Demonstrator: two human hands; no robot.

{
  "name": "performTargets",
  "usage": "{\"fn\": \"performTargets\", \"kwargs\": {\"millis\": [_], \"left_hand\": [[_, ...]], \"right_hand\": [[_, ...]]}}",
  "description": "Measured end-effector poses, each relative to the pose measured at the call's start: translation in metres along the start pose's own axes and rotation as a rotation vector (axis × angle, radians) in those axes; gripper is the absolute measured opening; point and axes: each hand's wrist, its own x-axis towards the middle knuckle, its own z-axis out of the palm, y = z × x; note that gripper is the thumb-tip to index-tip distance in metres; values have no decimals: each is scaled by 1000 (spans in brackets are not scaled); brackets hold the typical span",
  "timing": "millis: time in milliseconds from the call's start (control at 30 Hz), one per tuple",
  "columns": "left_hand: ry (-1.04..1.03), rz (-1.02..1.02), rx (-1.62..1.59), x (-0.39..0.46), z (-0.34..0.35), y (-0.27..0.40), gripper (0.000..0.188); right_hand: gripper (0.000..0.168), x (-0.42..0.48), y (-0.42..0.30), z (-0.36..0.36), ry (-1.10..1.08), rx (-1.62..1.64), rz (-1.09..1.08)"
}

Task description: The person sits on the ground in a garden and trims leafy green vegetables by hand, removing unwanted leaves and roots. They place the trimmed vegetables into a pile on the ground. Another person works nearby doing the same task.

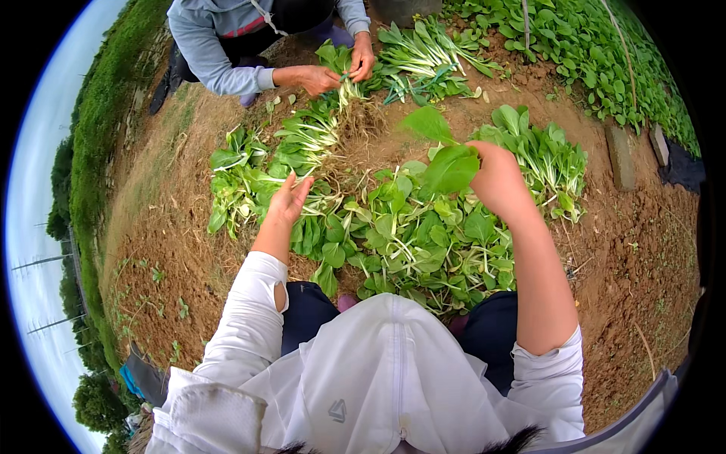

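Note:
My right hand (499, 173) is closed on a leafy green plant (451, 167), whose broad leaves point to the left and are partly blurred. Below it lies a wide pile of loose leafy greens (414, 244) with pale stems. My left hand (291, 198) is at the left end of that pile, its palm turned up and its fingertips near the white stems of a row of greens (309, 136); whether it grips a stem is unclear. Another heap of greens (544, 162) rests to the right of my right hand.
Opposite me, a co-worker's hands (340, 74) hold a bunch of rooted greens (350, 93) with a green tie. Tied bunches (425, 62) lie beside them. Growing plants (595, 62) fill the upper right, near a stone slab (620, 158) on brown soil.

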Motion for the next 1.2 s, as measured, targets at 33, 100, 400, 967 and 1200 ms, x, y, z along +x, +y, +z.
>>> {"fn": "performTargets", "kwargs": {"millis": [33, 100, 400, 967, 1200], "left_hand": [[107, -50, -101, 6, -13, 6, 62], [115, -131, -167, 8, -28, 7, 73], [-464, 319, 551, -138, 90, -32, 21], [-758, 647, 1107, -159, 128, -71, 15], [-869, 594, 1123, -154, 127, -70, 9]], "right_hand": [[19, 0, -2, 2, -5, 14, 21], [20, -1, -4, 3, -6, 34, 74], [18, 2, -6, 7, -108, 559, 211], [18, -9, -11, 43, -80, 486, 209], [12, -7, -2, 39, -172, 392, 114]]}}
